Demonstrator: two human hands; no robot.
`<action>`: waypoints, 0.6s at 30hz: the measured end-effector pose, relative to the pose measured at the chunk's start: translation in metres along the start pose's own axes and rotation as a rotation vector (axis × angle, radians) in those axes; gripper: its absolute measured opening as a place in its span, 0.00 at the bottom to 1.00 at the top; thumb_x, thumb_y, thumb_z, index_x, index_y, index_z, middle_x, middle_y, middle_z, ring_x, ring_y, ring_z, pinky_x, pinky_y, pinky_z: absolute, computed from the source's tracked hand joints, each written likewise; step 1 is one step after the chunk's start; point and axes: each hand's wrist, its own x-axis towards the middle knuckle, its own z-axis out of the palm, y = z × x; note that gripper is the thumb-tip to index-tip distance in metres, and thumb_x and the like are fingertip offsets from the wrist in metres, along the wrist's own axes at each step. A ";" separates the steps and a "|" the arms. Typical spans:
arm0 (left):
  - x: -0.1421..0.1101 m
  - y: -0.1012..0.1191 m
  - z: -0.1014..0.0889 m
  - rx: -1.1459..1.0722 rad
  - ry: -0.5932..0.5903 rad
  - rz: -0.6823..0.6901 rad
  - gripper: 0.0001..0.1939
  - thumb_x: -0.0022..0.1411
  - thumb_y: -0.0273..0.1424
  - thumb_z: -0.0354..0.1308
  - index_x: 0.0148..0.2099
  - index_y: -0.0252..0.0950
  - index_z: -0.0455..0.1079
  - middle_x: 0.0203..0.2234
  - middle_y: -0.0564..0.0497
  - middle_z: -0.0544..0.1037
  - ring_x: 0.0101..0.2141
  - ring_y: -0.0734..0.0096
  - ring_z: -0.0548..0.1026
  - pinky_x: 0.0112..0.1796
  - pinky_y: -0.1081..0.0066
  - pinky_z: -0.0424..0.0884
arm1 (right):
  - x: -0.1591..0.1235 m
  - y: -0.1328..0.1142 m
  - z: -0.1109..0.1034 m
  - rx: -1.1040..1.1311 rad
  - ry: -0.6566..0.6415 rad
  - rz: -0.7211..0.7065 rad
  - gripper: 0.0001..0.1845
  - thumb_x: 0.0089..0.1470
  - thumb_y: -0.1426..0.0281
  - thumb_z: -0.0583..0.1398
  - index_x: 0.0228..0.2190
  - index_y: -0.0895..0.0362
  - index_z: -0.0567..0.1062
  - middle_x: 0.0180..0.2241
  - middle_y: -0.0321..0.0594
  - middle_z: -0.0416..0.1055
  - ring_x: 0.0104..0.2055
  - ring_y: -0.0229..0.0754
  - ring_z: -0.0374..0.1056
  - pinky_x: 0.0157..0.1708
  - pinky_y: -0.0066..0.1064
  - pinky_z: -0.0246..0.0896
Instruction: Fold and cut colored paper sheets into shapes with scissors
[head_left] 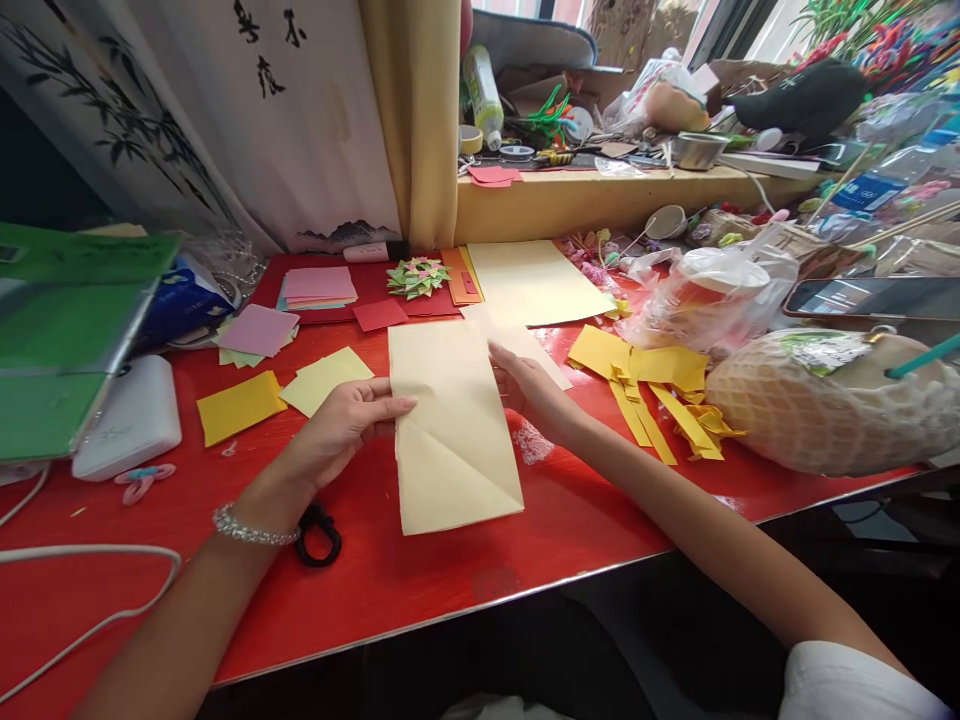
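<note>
A folded cream sheet of paper (456, 430) is held up above the red table, with a diagonal crease across its lower part. My left hand (352, 425) pinches its left edge, thumb on top and fingers underneath. At the right edge is my right hand (529, 390), its fingers closed on the paper and partly hidden behind it. Another pale piece of paper (536, 350) shows behind the sheet, near my right fingers. Below my left wrist lies a black scissor-like handle (319, 537), partly covered by the arm.
Left of the hands lie yellow paper (240, 408), pale yellow squares (326, 378) and pink squares (321, 285). A green folded-paper wreath (418, 278) and a large cream sheet (536, 280) are behind. Cut yellow strips (645, 385) and a netted coconut-like object (817, 410) stand right.
</note>
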 end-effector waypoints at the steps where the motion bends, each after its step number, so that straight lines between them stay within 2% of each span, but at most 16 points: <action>1: 0.000 -0.001 0.000 0.026 -0.045 -0.040 0.19 0.48 0.35 0.64 0.43 0.35 0.74 0.38 0.45 0.79 0.38 0.60 0.76 0.38 0.67 0.73 | 0.000 0.001 0.000 0.006 -0.021 0.009 0.22 0.52 0.53 0.55 0.36 0.59 0.74 0.37 0.45 0.73 0.37 0.42 0.70 0.37 0.32 0.65; 4: 0.000 -0.002 -0.001 0.098 -0.152 -0.123 0.19 0.49 0.35 0.64 0.44 0.36 0.74 0.39 0.46 0.78 0.39 0.61 0.75 0.40 0.67 0.73 | -0.001 0.005 -0.001 -0.031 0.010 -0.012 0.13 0.49 0.63 0.60 0.34 0.59 0.75 0.36 0.42 0.73 0.36 0.40 0.70 0.35 0.29 0.65; 6: 0.001 -0.004 -0.001 0.120 -0.153 -0.123 0.18 0.50 0.35 0.63 0.44 0.36 0.74 0.40 0.46 0.78 0.39 0.62 0.75 0.40 0.67 0.72 | -0.001 0.009 -0.001 -0.059 0.014 -0.014 0.12 0.49 0.65 0.60 0.35 0.59 0.75 0.36 0.43 0.74 0.36 0.40 0.69 0.35 0.29 0.65; 8: 0.003 -0.005 -0.002 0.109 -0.088 -0.074 0.17 0.52 0.36 0.61 0.44 0.35 0.74 0.40 0.46 0.78 0.39 0.62 0.75 0.40 0.66 0.72 | 0.000 0.011 -0.001 -0.086 -0.015 0.009 0.12 0.49 0.65 0.60 0.34 0.59 0.75 0.35 0.43 0.74 0.35 0.40 0.69 0.35 0.30 0.65; 13: 0.008 -0.008 -0.004 0.100 0.186 0.103 0.17 0.51 0.37 0.61 0.42 0.32 0.73 0.35 0.47 0.78 0.34 0.65 0.75 0.35 0.69 0.72 | -0.001 0.011 0.002 -0.101 -0.098 0.085 0.10 0.47 0.64 0.62 0.28 0.59 0.74 0.31 0.41 0.73 0.33 0.38 0.69 0.35 0.29 0.65; 15: 0.009 -0.009 -0.005 0.103 0.206 0.119 0.16 0.50 0.36 0.62 0.40 0.32 0.73 0.32 0.48 0.78 0.32 0.66 0.75 0.33 0.70 0.71 | -0.002 0.010 0.004 -0.092 -0.088 0.085 0.11 0.46 0.62 0.63 0.25 0.58 0.72 0.29 0.39 0.72 0.32 0.38 0.69 0.34 0.29 0.65; 18: 0.009 -0.010 -0.004 0.112 0.156 0.106 0.16 0.50 0.37 0.62 0.39 0.33 0.73 0.31 0.49 0.78 0.32 0.67 0.75 0.34 0.70 0.71 | -0.003 0.011 0.007 -0.120 0.000 0.059 0.14 0.45 0.59 0.63 0.23 0.57 0.70 0.23 0.37 0.69 0.30 0.38 0.68 0.29 0.28 0.63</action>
